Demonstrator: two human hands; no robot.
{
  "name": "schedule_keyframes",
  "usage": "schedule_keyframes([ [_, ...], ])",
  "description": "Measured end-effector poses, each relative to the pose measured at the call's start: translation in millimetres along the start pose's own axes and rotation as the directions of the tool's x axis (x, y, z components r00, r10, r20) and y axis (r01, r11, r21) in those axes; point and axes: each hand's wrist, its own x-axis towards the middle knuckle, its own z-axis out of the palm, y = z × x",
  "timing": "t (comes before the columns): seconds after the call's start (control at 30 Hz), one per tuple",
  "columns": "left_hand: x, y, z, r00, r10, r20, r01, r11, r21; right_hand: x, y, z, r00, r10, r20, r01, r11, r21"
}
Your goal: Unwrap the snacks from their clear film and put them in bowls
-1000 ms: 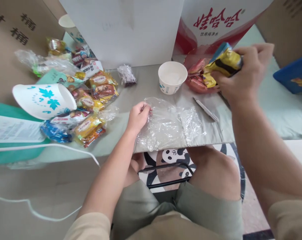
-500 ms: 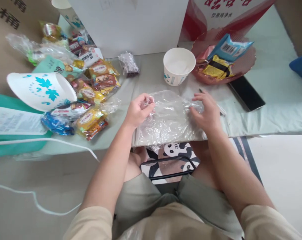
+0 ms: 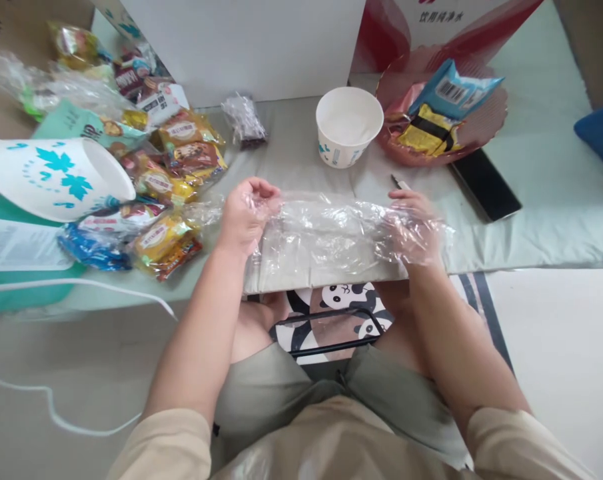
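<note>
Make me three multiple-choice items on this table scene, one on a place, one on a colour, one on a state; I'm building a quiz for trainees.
1. Where does the upright white paper bowl stand?
A. Left of the red plate
B. On the dark phone
C. On the floor

2. What colour is the leaf print on the tipped paper cup?
A. Red
B. Teal blue
C. Black

3. What state is the clear plastic bag in?
A. Rolled into a tight ball
B. Stretched between both hands
C. Sealed and full of snacks

Answers: 1 A, it sits beside the red plate holding wrapped snacks. 2 B, the leaves are teal blue. 3 B, the left hand and right hand pull it out over the table edge.
</note>
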Motion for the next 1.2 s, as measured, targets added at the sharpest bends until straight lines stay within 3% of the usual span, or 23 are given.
schedule_keyframes([
  [0.2,2,7,-4.5,0.99,0.056,-0.126,-0.052,0.998,0.038,9,3,4,0.94,0.31,-0.142,-0.288,0.945,0.155],
  [0.3,-1,11,-0.8,0.998,-0.065,-0.012,0.066,0.998,0.02,11,1,7,0.925,0.352,-0.144,-0.311,0.918,0.246],
  [0.4,-3,10,3.8,0.973,-0.199,0.115,0.192,0.979,0.072,10,0,9,0.926,0.369,-0.077,-0.337,0.903,0.269],
  [0.57,-2,9,2.1,0.979,-0.2,0.048,0.185,0.959,0.214,8,4,5,0.929,0.366,0.049,-0.366,0.893,0.262],
  [0.73,-1,18,1.6,0.935,-0.352,0.049,0.336,0.92,0.199,7,12,-2,0.935,0.321,0.151,-0.342,0.928,0.145],
  [0.87,1,20,5.0,0.921,-0.387,0.055,0.361,0.895,0.261,4,18,-6,0.932,0.317,0.175,-0.338,0.935,0.106],
  [1.0,4,15,2.7,0.933,-0.352,0.073,0.322,0.909,0.265,3,25,-8,0.931,0.325,0.164,-0.347,0.929,0.13],
  [1.2,-2,19,-7.8,0.98,-0.197,0.029,0.194,0.979,0.068,9,38,-23,0.985,0.069,0.158,-0.114,0.948,0.296],
])
